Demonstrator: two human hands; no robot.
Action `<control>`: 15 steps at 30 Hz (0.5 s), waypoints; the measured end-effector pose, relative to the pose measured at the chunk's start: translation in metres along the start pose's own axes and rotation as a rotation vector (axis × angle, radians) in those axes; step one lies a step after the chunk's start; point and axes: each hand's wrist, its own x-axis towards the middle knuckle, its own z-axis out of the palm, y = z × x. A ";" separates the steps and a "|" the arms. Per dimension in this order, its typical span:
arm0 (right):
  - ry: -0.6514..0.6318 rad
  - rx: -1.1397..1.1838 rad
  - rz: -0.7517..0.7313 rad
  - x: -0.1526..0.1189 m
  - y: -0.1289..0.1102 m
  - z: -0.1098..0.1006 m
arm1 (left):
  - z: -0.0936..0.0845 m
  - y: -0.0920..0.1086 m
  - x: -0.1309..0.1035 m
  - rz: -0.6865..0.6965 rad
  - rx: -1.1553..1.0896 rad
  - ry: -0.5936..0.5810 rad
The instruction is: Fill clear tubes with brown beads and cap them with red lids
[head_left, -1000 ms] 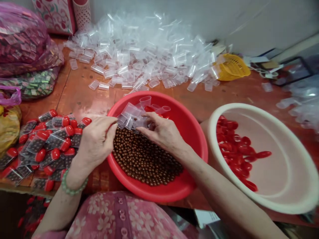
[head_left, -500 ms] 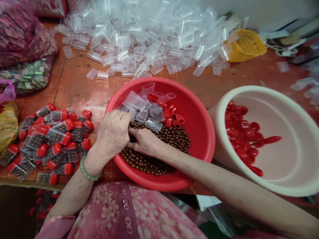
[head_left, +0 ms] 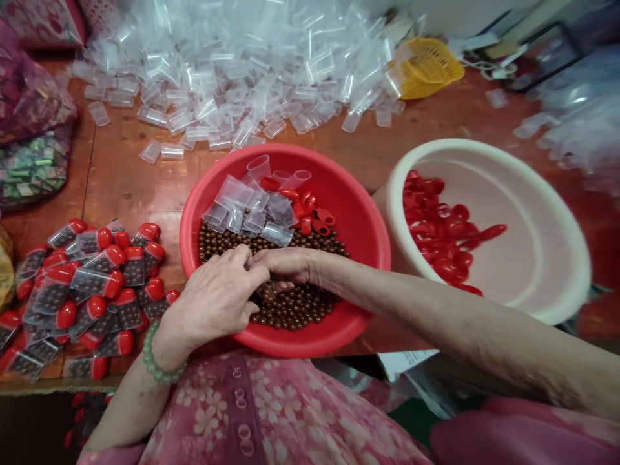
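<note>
I'm counting one left hand (head_left: 217, 290), one right hand (head_left: 285, 263), one red basin (head_left: 356, 239), one cream basin (head_left: 513, 213), one yellow basket (head_left: 431, 68), one green bracelet (head_left: 155, 358), plus brown balls (head_left: 295, 309), clear tubes (head_left: 232, 87), red caps (head_left: 445, 236), filled tubes (head_left: 97, 281) too many to tally.

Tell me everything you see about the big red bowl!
The red bowl is wide and round, with a smooth rim, and looks like plastic. It sits upright on the table. Inside are brown balls, with clear cases and red caps toward its far side. The left hand hides part of its near-left rim; the right hand is over the balls. I can't tell whether either touches the rim.
</note>
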 end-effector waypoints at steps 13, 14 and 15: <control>0.006 -0.077 -0.246 -0.023 0.000 -0.010 | -0.008 -0.012 0.002 0.048 -0.627 0.168; 0.029 -0.151 -0.276 -0.027 0.000 -0.010 | -0.008 -0.013 0.002 0.052 -0.648 0.142; 0.056 -0.237 -0.311 -0.030 0.000 -0.010 | -0.007 -0.013 0.002 0.057 -0.667 0.110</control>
